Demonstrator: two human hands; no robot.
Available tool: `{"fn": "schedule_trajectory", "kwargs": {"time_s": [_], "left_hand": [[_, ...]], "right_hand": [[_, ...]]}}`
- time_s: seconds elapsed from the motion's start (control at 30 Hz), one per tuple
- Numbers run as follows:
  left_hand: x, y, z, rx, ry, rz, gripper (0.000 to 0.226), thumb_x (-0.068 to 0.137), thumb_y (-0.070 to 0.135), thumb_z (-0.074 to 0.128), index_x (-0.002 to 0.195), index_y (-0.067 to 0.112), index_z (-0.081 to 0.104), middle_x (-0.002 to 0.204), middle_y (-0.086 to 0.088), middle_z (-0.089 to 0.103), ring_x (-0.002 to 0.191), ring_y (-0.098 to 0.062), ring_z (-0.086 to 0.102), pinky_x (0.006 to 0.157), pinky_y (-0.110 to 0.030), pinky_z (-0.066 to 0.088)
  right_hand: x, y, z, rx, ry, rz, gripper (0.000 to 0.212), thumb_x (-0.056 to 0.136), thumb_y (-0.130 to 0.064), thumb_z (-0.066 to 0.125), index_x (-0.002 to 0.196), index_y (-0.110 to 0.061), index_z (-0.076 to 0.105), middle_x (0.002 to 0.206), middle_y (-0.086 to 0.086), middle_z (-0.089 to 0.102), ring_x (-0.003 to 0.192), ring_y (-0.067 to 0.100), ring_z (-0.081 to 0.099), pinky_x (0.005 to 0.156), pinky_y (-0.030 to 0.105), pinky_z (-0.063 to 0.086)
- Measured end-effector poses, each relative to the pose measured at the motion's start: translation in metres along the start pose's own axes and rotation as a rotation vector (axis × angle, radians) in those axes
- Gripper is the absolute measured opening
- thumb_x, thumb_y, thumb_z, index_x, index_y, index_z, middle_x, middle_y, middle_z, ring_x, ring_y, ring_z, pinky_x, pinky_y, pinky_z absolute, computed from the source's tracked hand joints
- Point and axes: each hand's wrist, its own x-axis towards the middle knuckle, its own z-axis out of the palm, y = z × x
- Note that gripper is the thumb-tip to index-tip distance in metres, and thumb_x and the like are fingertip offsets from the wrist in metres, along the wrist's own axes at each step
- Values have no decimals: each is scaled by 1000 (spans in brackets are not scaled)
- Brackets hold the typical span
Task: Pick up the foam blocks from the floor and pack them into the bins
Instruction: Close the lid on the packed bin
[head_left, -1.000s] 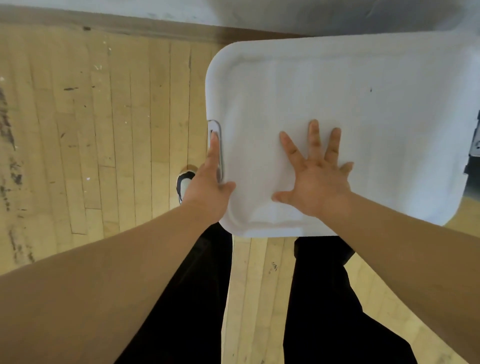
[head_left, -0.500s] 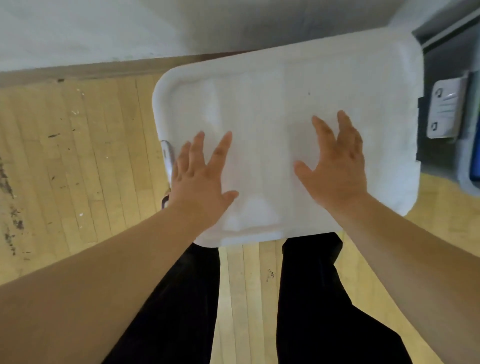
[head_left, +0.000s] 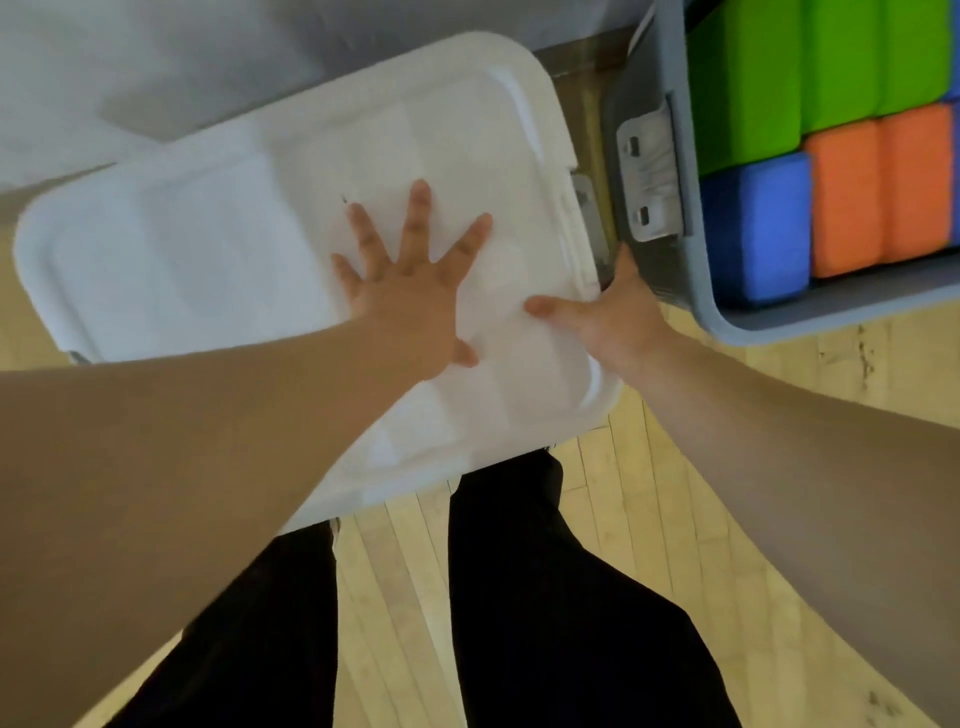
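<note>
since half a second ago both hands have been shifted rightward over the lid (head_left: 260, 249). the left hand (head_left: 410, 296), then at the lid's left edge, is now laid near its middle, and the right hand (head_left: 621, 317), then flat on top, has been brought to the right rim. the view has also been swung, so that a grey bin (head_left: 779, 317) is now seen just beside the lid, on the right.

the left hand is spread flat on the lid, fingers straight and apart. the right hand's thumb (head_left: 550, 307) is laid on the lid's top, while its other fingers are passed over the rim and mostly hidden; the rim seems to be clasped between them. a latch (head_left: 589, 223) is seen at that rim, just beyond the fingers; whether it is fastened cannot be told.

green, orange and blue blocks (head_left: 841, 192) are packed side by side in the grey bin, which is uncovered. all blocks in view are in that bin. what lies under the lid is hidden.

the step in hand is judged to be the closing of a bin rather than any picking up: the lid is being held down and seated at its right end. next, the latch would probably need to be snapped over the rim while the lid is kept down by the left hand. whether the grey bin is full cannot be told, since only part of it is shown.
</note>
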Motion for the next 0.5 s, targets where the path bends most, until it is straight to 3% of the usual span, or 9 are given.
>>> {"fn": "schedule_trajectory", "kwargs": {"time_s": [0.07, 0.23, 0.4, 0.5], "left_hand": [[-1, -1, -1, 16, -7, -11, 134, 72, 67, 80, 139, 62, -36, 150, 4, -55, 142, -55, -34, 118, -73, 5], [-3, 1, -3, 29, -4, -20, 134, 72, 68, 79, 139, 63, -36, 152, 4, -52, 144, -54, -32, 119, -72, 5], [-4, 4, -3, 37, -9, -36, 133, 73, 65, 80, 141, 63, -34, 153, 5, -51, 144, -53, -31, 120, -71, 4], [-5, 0, 0, 24, 2, -25, 132, 73, 65, 80, 141, 63, -33, 153, 5, -51, 144, -53, -32, 120, -71, 3]], "right_hand": [[-7, 6, 1, -60, 78, -45, 118, 49, -65, 90, 149, -36, 36, 136, -8, 57, 124, 19, 58, 105, 47, 51], [-29, 22, -15, -468, 23, -317, 84, 96, -48, 61, 160, -46, 8, 134, 1, 41, 114, 18, 47, 94, 34, 44], [-25, 24, -28, -614, -77, -383, 79, 104, -49, 47, 158, -49, -11, 150, -4, 47, 123, 25, 54, 97, 43, 50], [-28, 24, -23, -671, -80, -435, 72, 107, -45, 40, 158, -48, -11, 137, 0, 56, 108, 24, 60, 91, 45, 54]]}}
